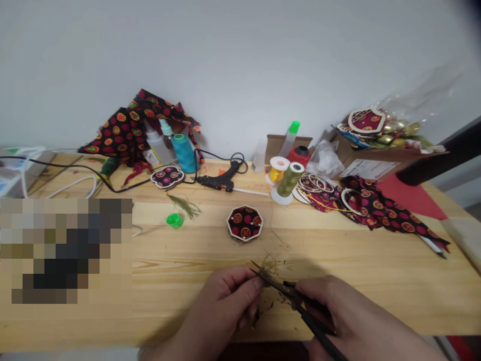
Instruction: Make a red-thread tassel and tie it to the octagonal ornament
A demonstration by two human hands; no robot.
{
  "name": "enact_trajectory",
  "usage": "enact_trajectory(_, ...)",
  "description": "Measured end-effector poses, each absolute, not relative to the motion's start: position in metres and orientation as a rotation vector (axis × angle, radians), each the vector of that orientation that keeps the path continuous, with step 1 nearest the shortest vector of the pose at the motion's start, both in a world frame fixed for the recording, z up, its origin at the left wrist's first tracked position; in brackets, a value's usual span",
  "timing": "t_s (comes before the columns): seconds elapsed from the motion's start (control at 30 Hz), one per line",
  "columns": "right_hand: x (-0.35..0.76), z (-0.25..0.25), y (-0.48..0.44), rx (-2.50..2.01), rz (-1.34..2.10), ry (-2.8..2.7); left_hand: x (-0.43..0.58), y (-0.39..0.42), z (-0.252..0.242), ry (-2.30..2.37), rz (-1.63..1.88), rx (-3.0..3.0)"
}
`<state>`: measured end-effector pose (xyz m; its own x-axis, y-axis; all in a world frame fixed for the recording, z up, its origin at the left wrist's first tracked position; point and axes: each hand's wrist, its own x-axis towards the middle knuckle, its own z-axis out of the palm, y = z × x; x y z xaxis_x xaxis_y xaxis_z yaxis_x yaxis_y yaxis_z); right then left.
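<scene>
Left hand (233, 303): thumb and forefinger pinched on a small olive thread bundle (267, 268), its frayed strands spreading past the fingertips above the front of the wooden tabletop (180, 260). Right hand (334, 303): closed round the handles of dark-bladed scissors (277, 285), blades slightly parted and lying across the bundle. Whether the blades touch the strands cannot be told.

Risks, as judged: the blade tips point toward the left hand and lie close to its forefinger and thumb, so a slip or an over-long closing stroke could nick the skin. A slack pinch could let strands fold between the blades, giving a ragged cut. Dark clippings (269, 304) below could cling to the threads.

Beyond the hands, an octagonal fabric-faced ornament (245, 224) lies just ahead; a reaching forearm could knock it. A loose thread (275, 233) trails to its right and could snag. Behind stand an olive thread spool (289, 183) and a yellow thread spool (277, 174); a black hot-glue gun (221, 180) lies left of them, a possible burn hazard if heated. A green cap (175, 220) sits farther left. Nothing visible blocks the scissors directly.
</scene>
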<state>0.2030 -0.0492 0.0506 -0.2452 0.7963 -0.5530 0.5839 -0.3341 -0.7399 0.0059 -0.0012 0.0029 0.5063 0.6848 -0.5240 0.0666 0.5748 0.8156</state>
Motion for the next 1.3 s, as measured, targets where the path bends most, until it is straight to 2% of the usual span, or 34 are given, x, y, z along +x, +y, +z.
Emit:
enact_trajectory(0.17,0.205,0.047,-0.050,-1.780,1.624,-1.635,0.004,-0.001,0.001,0.983,0.452,0.923)
enact_trajectory(0.73,0.200,0.042,-0.048,-1.720,1.974,-1.371,0.000,0.001,-0.001,0.979,0.496,0.958)
enact_trajectory(1.07,0.197,0.034,-0.052,-1.770,1.888,-1.445,-0.004,0.007,-0.006,1.014,0.398,1.089)
enact_trajectory(1.3,0.196,0.030,-0.052,-1.754,1.599,-1.666,-0.004,0.007,-0.009,0.994,0.412,1.048)
